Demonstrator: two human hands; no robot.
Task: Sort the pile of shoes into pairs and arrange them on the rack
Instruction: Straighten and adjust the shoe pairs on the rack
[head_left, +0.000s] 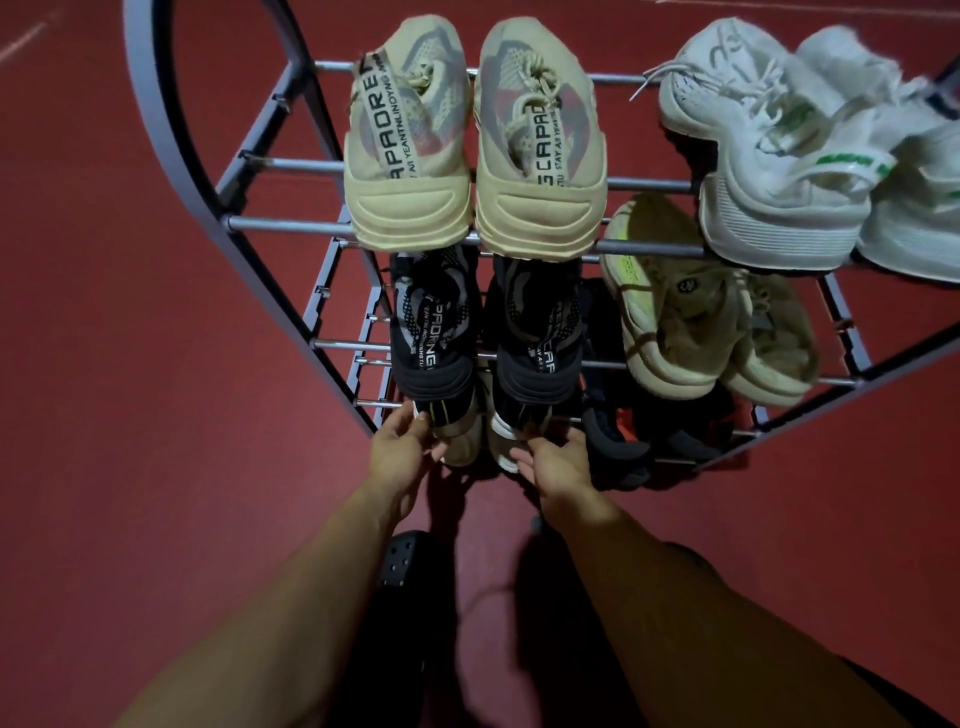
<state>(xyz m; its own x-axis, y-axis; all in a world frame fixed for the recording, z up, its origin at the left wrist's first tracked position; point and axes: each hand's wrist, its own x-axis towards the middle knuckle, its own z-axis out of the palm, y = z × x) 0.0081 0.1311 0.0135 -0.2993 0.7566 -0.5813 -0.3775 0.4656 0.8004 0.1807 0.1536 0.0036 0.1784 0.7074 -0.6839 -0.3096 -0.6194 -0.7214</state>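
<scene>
With both hands low at the rack's (291, 228) bottom tier: left hand (402, 449) and right hand (553, 462), fingers curled, each pinching the heel of one pale shoe (501, 441), presumably to seat them side by side. Above, paired likewise: black shoes (436, 332), then beige shoes (410, 140) on top, white pair (769, 156) alongside.

Both hands reach the rack (291, 223) at six o'clock: left hand (400, 452) and right hand (558, 462) each grip a pale shoe (460, 441) on the bottom tier, beige pair (472, 140) at twelve
</scene>
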